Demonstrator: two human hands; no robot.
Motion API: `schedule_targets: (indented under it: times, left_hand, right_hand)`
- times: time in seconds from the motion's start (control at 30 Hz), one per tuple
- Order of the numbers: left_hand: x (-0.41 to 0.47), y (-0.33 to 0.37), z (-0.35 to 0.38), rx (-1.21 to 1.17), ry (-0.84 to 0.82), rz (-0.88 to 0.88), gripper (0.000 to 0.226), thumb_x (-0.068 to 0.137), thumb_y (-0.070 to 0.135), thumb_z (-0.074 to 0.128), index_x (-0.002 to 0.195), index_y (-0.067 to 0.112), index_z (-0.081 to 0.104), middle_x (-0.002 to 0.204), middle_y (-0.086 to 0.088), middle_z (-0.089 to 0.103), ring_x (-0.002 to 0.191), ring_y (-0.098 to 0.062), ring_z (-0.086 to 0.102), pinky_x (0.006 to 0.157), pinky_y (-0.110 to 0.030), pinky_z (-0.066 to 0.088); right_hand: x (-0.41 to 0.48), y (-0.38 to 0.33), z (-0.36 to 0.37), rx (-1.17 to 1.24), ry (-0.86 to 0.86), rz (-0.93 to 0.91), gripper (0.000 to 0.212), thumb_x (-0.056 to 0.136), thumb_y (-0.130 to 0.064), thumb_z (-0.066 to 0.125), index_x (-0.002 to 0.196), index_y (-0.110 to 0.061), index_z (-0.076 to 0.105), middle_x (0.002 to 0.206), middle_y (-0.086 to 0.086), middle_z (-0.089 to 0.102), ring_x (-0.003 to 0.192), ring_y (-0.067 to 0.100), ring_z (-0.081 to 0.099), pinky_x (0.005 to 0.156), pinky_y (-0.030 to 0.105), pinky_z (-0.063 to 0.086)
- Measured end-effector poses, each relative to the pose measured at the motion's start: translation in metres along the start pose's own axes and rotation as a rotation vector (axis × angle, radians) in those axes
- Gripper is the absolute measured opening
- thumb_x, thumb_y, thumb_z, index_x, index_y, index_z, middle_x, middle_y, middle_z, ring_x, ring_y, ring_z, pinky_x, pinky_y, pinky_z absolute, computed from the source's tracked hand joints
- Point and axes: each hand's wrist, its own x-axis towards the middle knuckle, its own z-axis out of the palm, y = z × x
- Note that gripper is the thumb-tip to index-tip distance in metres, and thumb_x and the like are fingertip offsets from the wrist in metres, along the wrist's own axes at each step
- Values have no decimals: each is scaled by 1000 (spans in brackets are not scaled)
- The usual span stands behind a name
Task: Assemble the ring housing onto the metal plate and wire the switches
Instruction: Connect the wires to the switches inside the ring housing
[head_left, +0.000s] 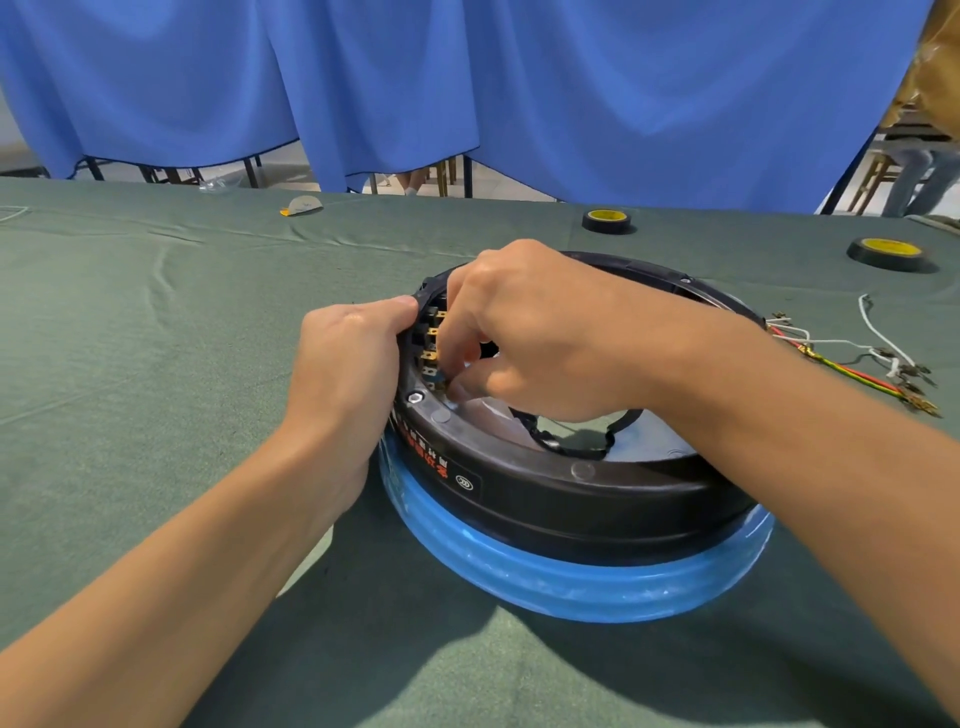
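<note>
Your left hand (353, 358) grips the ring housing (571, 499) by its left rim. Your right hand (524, 332) curls onto the switches (431, 340) inside it, and I cannot tell what it pinches. The wires (857, 374) lie off the housing's right side.

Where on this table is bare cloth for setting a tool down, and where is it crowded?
Free: the green cloth left of the left hand, and the front strip before the ring housing. Crowded: the right, where loose wires lie near two tape rolls.
</note>
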Motion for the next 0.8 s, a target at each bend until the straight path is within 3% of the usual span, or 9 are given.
schedule_targets:
  times: [0.07, 0.2, 0.4, 0.73, 0.8]
  left_hand:
    - [-1, 0, 1, 6, -1, -3, 11, 83, 9, 58, 85, 2, 66, 78, -14, 51, 71, -22, 45, 67, -39, 35]
    - [-1, 0, 0, -19, -16, -16, 30, 84, 9, 58, 84, -20, 56, 78, -17, 53, 72, -25, 48, 69, -40, 37]
    - [-2, 1, 1, -25, -19, -21, 32, 85, 9, 57, 89, -23, 54, 81, -20, 54, 73, -27, 48, 70, -41, 37]
    - [1, -3, 0, 18, 1, -31, 24, 86, 15, 57, 83, -8, 65, 79, -18, 57, 70, -26, 50, 69, -39, 38]
    - [1, -3, -1, 29, 6, -28, 17, 87, 16, 57, 85, 2, 68, 77, -16, 57, 69, -25, 50, 68, -39, 38]
  right_hand:
    - [1, 0, 1, -14, 5, 0, 11, 81, -14, 69, 77, -23, 74, 83, -3, 62, 81, 18, 58, 72, 40, 53]
    - [2, -1, 0, -18, -6, 7, 11, 83, -16, 71, 83, -25, 77, 85, -5, 61, 83, 16, 57, 73, 38, 53]
    - [2, 0, -1, -10, -34, 15, 13, 83, -15, 71, 83, -27, 77, 82, -12, 57, 84, 13, 57, 74, 34, 52]
    - [2, 1, 0, 28, -20, 20, 13, 81, -14, 70, 81, -26, 76, 78, -15, 55, 81, 13, 57, 73, 37, 53]
    - [2, 1, 0, 33, -15, 20, 11, 82, -16, 71, 81, -26, 75, 76, -15, 52, 79, 12, 56, 71, 36, 52]
